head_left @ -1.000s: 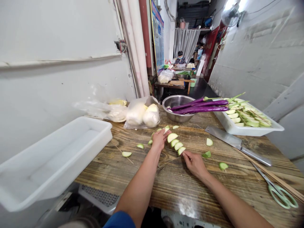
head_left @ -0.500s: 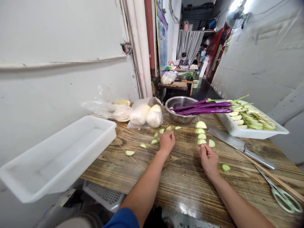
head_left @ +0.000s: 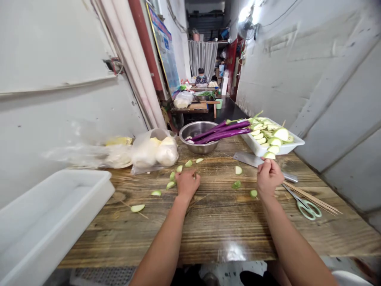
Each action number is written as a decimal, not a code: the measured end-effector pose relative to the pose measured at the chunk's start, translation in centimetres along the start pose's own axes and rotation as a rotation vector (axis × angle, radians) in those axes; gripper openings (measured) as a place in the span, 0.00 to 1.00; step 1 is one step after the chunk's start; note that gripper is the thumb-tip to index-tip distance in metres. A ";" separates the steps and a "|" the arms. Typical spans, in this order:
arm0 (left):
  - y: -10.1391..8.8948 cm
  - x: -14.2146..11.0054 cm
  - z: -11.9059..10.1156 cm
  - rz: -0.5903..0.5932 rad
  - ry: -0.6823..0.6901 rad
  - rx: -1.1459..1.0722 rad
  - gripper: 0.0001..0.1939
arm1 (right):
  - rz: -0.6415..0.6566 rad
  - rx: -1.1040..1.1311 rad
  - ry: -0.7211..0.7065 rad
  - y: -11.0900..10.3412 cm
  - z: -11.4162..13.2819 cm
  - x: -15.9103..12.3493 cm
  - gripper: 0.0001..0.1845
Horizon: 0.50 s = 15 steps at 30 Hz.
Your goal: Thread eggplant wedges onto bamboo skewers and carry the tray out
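My right hand (head_left: 269,178) is closed around the lower end of a skewer threaded with several half-round, pale green vegetable slices (head_left: 274,149). It holds the skewer upright, in front of the white tray on the right. On the wooden table my left hand (head_left: 187,183) rests with curled fingers, close beside loose green slices (head_left: 170,185). Whatever those fingers pinch is too small to make out. Between the hands lie a cut slice (head_left: 238,170) and a green end piece (head_left: 236,184). Partly behind my right hand is a cleaver (head_left: 247,159).
Long purple eggplants (head_left: 220,134) lean across a steel bowl (head_left: 199,149) towards a white tray (head_left: 287,149) of skewered slices. Scissors (head_left: 308,208) and bare skewers (head_left: 314,197) lie right. Bagged pale vegetables (head_left: 154,153) and a long white bin (head_left: 71,214) stand left. A person (head_left: 201,77) sits far back.
My right hand has lifted the skewer of slices off the table and moved it right, towards the tray. My left hand stays by the loose slices. The view has turned right.
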<state>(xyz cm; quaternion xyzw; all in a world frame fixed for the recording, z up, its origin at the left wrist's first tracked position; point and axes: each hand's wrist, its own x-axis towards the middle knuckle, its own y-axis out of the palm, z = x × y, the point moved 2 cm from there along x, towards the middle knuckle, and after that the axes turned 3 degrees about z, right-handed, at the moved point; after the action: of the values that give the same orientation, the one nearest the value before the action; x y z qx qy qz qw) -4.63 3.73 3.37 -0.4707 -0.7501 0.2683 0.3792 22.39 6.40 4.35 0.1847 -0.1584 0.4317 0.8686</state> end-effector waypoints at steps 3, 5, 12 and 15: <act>0.4 -0.4 -1.8 0.056 0.090 0.075 0.11 | -0.118 0.057 0.005 -1.0 -0.1 1.3 0.17; 1.5 -0.3 -3.4 0.148 0.164 -0.031 0.10 | -0.135 0.084 0.011 -1.2 -0.2 1.5 0.17; 9.1 2.2 -9.5 0.624 0.315 -0.579 0.19 | -0.106 0.052 0.060 -1.0 -0.2 1.1 0.19; 11.5 4.0 -11.1 0.775 0.311 -0.565 0.21 | -0.075 0.036 0.069 -1.0 -0.3 1.0 0.19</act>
<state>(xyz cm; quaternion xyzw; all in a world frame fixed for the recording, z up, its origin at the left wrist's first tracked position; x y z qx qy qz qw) 9.19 12.64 2.19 -0.8333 -0.4981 0.1028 0.2169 23.79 6.68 4.39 0.1911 -0.1133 0.4080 0.8856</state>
